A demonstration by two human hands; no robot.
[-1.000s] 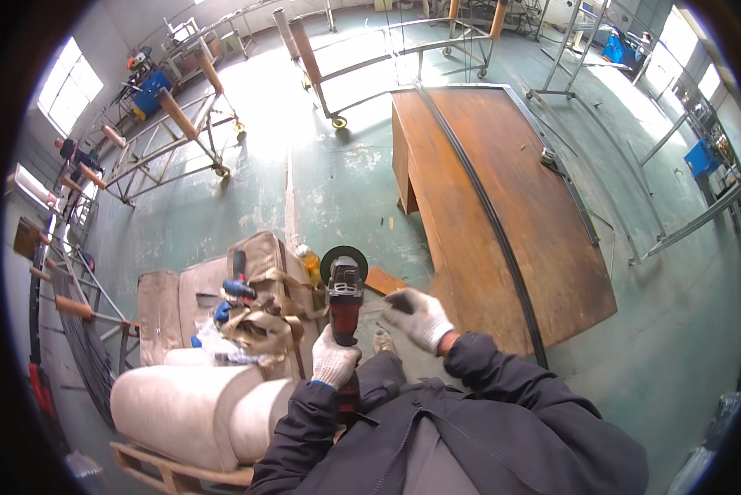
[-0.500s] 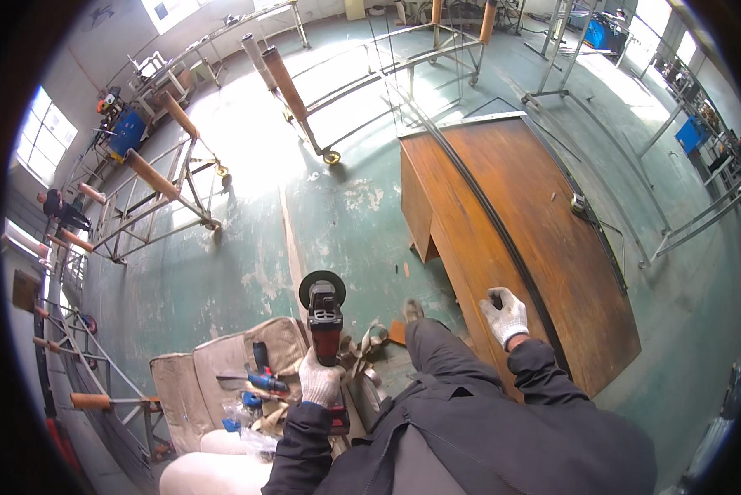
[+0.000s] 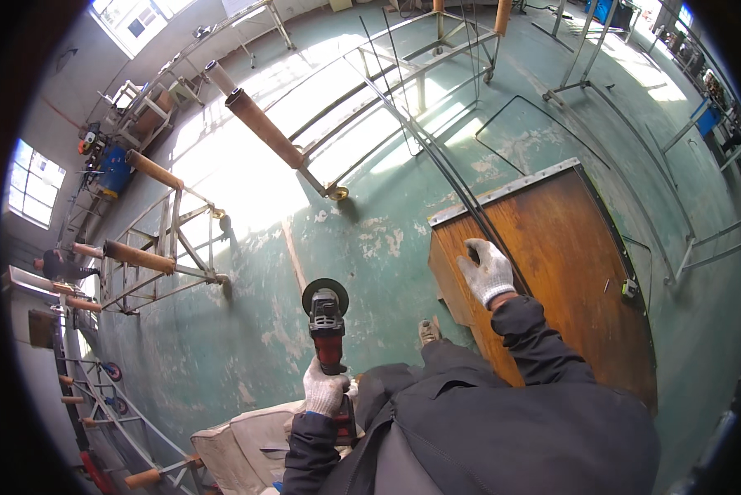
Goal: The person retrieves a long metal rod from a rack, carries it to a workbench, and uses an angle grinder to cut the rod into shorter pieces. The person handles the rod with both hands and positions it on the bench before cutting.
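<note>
Workshop floor (image 3: 247,330), painted green and worn in patches, was seen from above, with wheeled steel racks (image 3: 172,247) standing at the left and far side. A rusty brown steel panel (image 3: 568,272) lay flat on a low stand at the right, and a thin dark rod (image 3: 469,206) ran across its near-left edge and on over the floor.

The grinder (image 3: 328,326), red-bodied with a dark disc guard, was held upright in the left hand (image 3: 325,388), which was closed around its handle. The disc was clear of any work, above bare floor and well apart from the panel. Whether the disc was spinning could not be told.

The right hand (image 3: 486,271), gloved, was placed on the near-left corner of the panel, fingers spread and bent against the surface close to the rod. No object was gripped in it.

The step in hand was judged to be the approach to the panel, with the corner steadied. The next move would call for the grinder to be carried right to the panel, with the right hand kept clear of the disc.
</note>
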